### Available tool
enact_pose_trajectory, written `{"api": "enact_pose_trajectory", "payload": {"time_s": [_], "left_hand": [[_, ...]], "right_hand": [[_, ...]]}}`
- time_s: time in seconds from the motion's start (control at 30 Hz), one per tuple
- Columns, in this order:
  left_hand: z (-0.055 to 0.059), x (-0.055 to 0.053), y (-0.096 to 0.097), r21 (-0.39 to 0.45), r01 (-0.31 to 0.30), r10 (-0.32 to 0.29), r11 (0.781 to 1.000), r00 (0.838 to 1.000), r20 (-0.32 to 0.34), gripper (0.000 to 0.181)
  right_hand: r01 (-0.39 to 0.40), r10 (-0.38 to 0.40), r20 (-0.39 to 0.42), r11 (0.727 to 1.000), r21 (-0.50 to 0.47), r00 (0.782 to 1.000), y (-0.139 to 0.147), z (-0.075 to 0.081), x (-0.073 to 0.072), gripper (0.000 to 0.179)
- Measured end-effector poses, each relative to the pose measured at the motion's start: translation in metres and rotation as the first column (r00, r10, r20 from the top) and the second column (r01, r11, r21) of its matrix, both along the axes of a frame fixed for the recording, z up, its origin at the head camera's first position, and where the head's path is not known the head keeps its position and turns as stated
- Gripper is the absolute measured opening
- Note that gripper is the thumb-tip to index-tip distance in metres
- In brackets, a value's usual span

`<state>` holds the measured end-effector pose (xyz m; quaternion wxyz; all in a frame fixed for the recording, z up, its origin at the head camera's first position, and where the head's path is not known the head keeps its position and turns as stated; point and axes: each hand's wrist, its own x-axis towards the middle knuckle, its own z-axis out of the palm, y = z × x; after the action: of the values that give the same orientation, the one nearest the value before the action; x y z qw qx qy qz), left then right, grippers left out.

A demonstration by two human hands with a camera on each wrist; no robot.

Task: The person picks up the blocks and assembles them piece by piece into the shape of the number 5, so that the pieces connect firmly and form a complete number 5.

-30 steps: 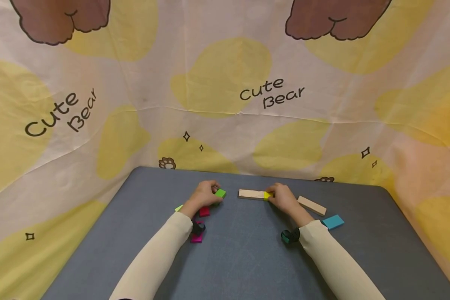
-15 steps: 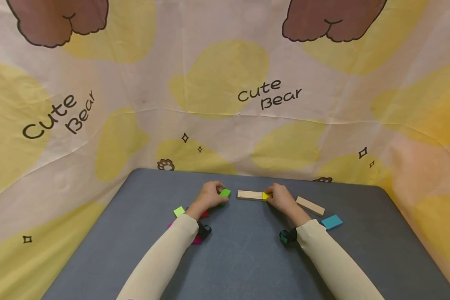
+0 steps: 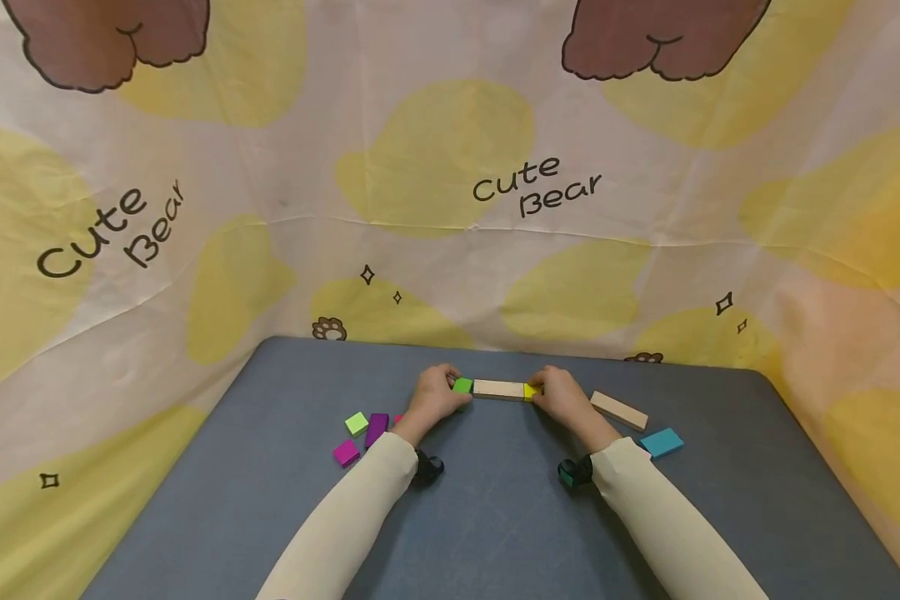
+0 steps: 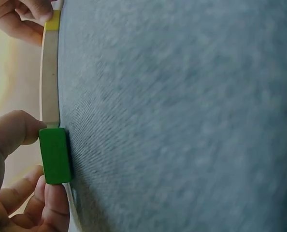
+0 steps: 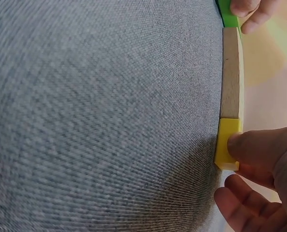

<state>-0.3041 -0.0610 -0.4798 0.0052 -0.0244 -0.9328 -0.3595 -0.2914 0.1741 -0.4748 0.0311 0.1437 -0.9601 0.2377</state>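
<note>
A plain wooden block (image 3: 498,390) lies lengthwise near the table's far side. At its left end sits a green block (image 4: 55,155), pinched between the thumb and fingers of my left hand (image 3: 435,396). The green block meets the wooden one end to end in the head view. Against the opposite end is a yellow block (image 5: 228,143). My right hand (image 3: 565,397) grips this yellow block, thumb on its near face and a finger behind. All three pieces form one straight row.
Left of my left forearm lie a lime block (image 3: 356,424), a purple block (image 3: 377,429) and a magenta block (image 3: 347,453); a red piece (image 3: 398,419) is mostly hidden. Another wooden block (image 3: 619,410) and a blue block (image 3: 662,442) lie right of my right hand. A patterned cloth (image 3: 435,167) hangs behind the table.
My left hand has carried the green block rightward up to the wooden block's left end, uncovering the lime, purple and magenta blocks. My right hand has stayed on the yellow block.
</note>
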Motion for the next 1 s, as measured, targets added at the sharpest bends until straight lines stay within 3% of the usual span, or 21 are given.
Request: {"api": "enact_pose_trajectory", "payload": {"time_s": [0.4,0.57,1.0], "left_hand": [[-0.004,0.0008,0.0021,0.057,0.007,-0.007,0.998,1.0,0.014,0.041],[-0.0056,0.0006,0.0002,0.082,0.037,-0.038,0.996,0.999,0.021,0.043],[-0.0059,-0.0009,-0.0029,0.083,0.072,-0.077,0.994,0.996,0.052,0.047]], "right_hand": [[0.003,-0.002,-0.012,1.0,0.015,1.0,-0.0007,-0.0009,-0.0015,0.021],[0.005,-0.005,-0.015,1.0,0.016,1.0,-0.0009,-0.0013,-0.001,0.021],[0.001,-0.001,-0.03,1.0,0.023,1.0,-0.0011,0.0013,0.0008,0.021]]}}
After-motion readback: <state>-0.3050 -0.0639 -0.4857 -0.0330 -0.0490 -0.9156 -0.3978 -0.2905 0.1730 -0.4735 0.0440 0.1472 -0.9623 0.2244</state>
